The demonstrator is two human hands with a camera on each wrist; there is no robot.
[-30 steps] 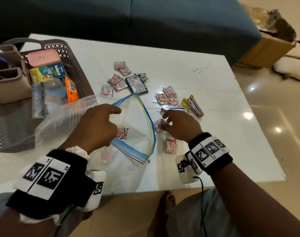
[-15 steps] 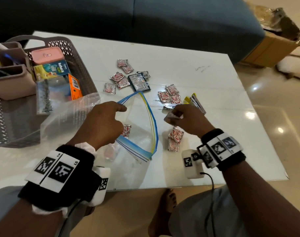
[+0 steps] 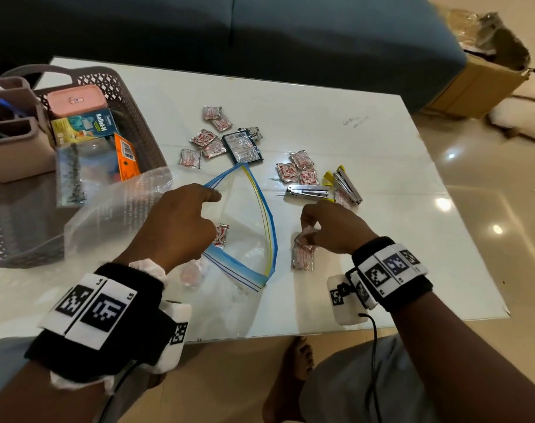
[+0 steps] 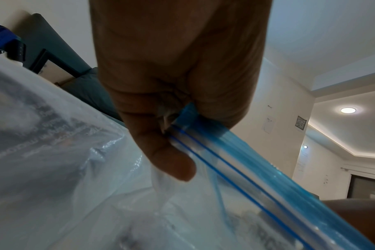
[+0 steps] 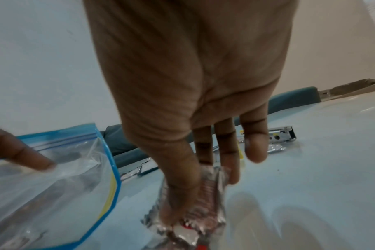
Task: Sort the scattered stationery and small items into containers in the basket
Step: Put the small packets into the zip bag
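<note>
Most of the sorting remains ahead of you; judge the task as early. Your left hand (image 3: 181, 221) pinches the blue zip rim of the zip bag (image 3: 245, 215) and holds its mouth wide; one foil sachet (image 3: 222, 235) already shows through the plastic, and a second, blurred shape lies nearer your wrist. Your right hand (image 3: 330, 227) pinches a sachet in hand (image 5: 195, 194) just beside the bag mouth, above another sachet on the table (image 3: 303, 257); bag both. Two loose clusters of sachets (image 3: 296, 172) and a dark packet (image 3: 242, 146) lie on the table (image 3: 382, 148) beyond the bag; two staplers (image 3: 309, 190) rest to the right. The basket (image 3: 132, 117) at left holds boxes and organiser cups; the filled bag is not yet inside it.
</note>
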